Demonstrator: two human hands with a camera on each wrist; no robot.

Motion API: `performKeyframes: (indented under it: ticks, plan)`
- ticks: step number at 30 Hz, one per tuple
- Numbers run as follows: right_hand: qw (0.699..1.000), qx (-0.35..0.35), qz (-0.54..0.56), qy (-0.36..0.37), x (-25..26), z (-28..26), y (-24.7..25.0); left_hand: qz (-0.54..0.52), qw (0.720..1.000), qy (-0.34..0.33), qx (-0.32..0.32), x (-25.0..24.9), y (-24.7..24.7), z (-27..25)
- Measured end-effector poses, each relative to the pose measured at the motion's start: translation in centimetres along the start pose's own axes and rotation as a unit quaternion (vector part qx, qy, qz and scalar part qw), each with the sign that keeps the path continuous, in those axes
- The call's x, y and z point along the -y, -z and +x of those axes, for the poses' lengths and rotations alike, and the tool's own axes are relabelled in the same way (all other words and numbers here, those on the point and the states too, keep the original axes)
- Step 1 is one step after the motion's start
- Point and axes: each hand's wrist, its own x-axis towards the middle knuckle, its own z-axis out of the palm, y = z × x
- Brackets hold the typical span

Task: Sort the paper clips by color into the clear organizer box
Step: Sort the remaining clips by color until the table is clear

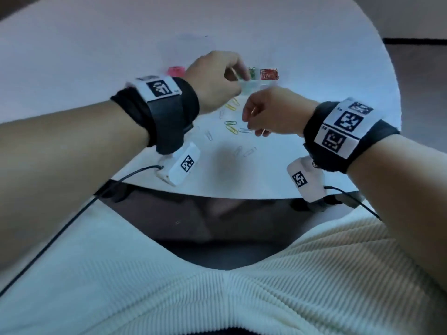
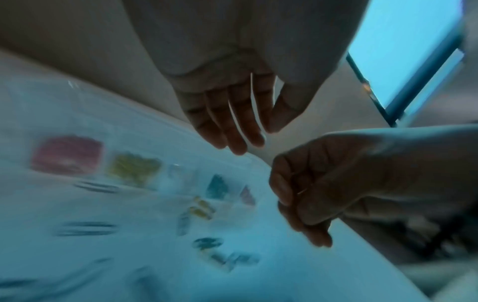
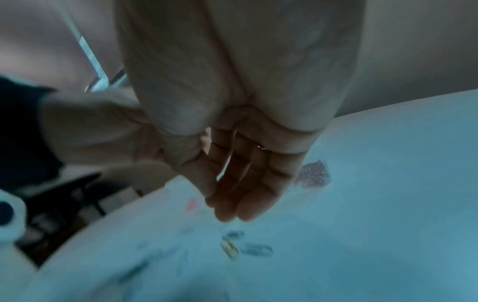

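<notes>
The clear organizer box lies across the white table, with pink clips, green clips and red clips in separate compartments. My left hand hovers over the box's middle; in the left wrist view its fingers are straight and hold nothing. Nearer me, my right hand hangs just above the loose clips with its fingers curled and thumb against them. No clip shows in it. Loose on the table are a green clip, yellow clips and pale clips.
The round table's near edge is close to my lap. Cables run from both wrist cameras off that edge. A ring is on my right hand. Both wrist views are blurred by motion.
</notes>
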Motion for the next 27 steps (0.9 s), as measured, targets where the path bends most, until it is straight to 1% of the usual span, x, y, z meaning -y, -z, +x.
performKeyframes:
  ticks: [2, 3, 5, 7, 10, 13, 15, 17, 20, 22, 24, 27]
  plan:
    - [0.993, 0.033, -0.116, -0.007, -0.9, 0.1, -1.3, 0.114, 0.991, 0.003, 0.062, 1.9, 1.0, -2.9]
    - [0.989, 0.039, -0.145, -0.010, -1.3, 0.1, -1.8, 0.159, 0.983, 0.008, 0.090, 3.0, 1.4, -4.2]
    - [0.986, 0.030, -0.161, -0.006, -1.7, 0.0, -2.6, 0.212, 0.968, 0.026, 0.130, 5.2, 2.0, -5.9]
    - [0.988, 0.007, -0.157, 0.003, -1.7, 0.0, -3.0, 0.219, 0.963, 0.044, 0.153, 6.6, 2.4, -6.3]
    - [0.990, -0.021, -0.141, 0.000, -1.5, -0.1, -3.5, 0.178, 0.971, 0.049, 0.149, 7.3, 2.4, -5.3]
    - [0.990, -0.030, -0.140, -0.015, -1.6, -0.3, -4.6, 0.174, 0.975, 0.017, 0.139, 7.7, 1.9, -4.1]
    - [0.989, -0.039, -0.142, -0.029, -2.0, -0.4, -5.6, 0.211, 0.966, -0.009, 0.151, 8.1, 1.1, -3.6]
    - [0.987, -0.065, -0.140, -0.047, -2.0, -0.3, -6.5, 0.242, 0.953, -0.041, 0.175, 8.8, 0.4, -3.4]
    - [0.981, -0.106, -0.143, -0.078, -1.7, -0.4, -7.2, 0.268, 0.936, -0.078, 0.214, 9.9, -0.4, -3.2]
    - [0.978, -0.117, -0.147, -0.093, -1.5, -0.5, -7.5, 0.280, 0.928, -0.093, 0.227, 10.4, -0.5, -3.3]
    - [0.977, -0.123, -0.140, -0.104, -1.4, -0.6, -7.7, 0.282, 0.927, -0.103, 0.226, 10.8, -0.4, -3.4]
    - [0.976, -0.124, -0.132, -0.118, -1.2, -0.6, -7.8, 0.270, 0.933, -0.101, 0.213, 11.3, -0.4, -3.5]
